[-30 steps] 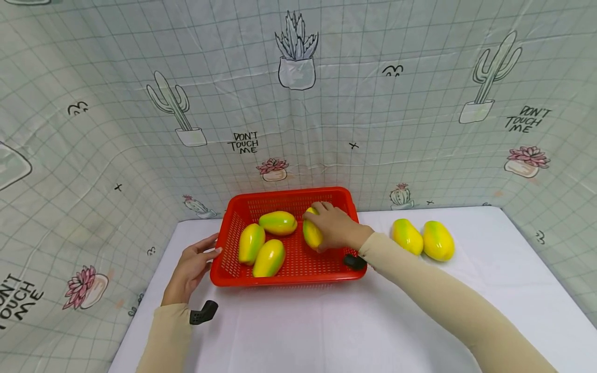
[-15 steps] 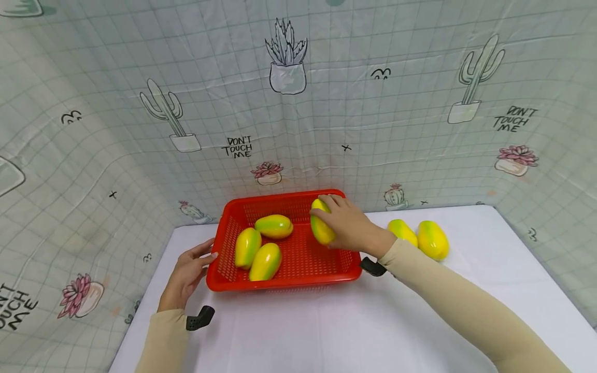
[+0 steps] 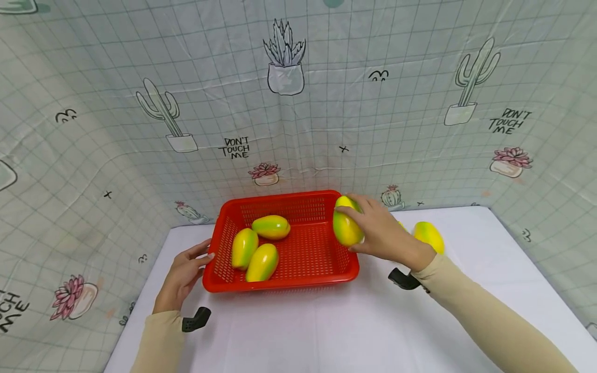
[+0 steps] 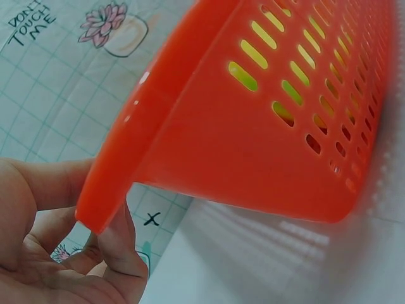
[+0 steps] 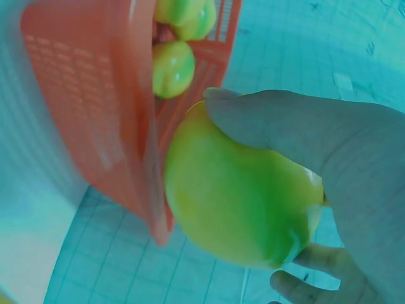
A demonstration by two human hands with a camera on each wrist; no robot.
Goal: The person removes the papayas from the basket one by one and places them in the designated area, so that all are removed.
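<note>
yellow-green fruit (image 3: 344, 228) hangs in the right hand (image 3: 384, 233), over the right end of a red basket (image 3: 280, 284), with the hand's digits clamped round it. the right wrist view gives what the head view hides: the thumb (image 5: 253, 117) laid along one side of the fruit, other fingers (image 5: 323, 256) set against the opposite side, and a broad green patch on the skin. the fruit overlaps the basket's rim there, and i cannot tell whether they touch. the left hand (image 3: 183, 274) is well apart from the right one, and pinches the rim at the basket's left end; only the left wrist view shows a finger tucked beneath the rim's lip.

the head view alone takes in all three fruits (image 3: 263, 263) lying in the basket, grouped toward its left, plus two fruits (image 3: 429, 237) on the table, partly hidden behind the right hand and arm. from the left wrist, yellow and green show through long rounded slots in the basket's side.

the basket looks like smooth, glossy plastic, oblong, with a thick rim and pierced walls. the fruits are plump, shiny ovals. white cloth (image 3: 298, 331) covers the table; creased, grid-printed fabric (image 3: 322, 119) with cactus drawings rises behind.
</note>
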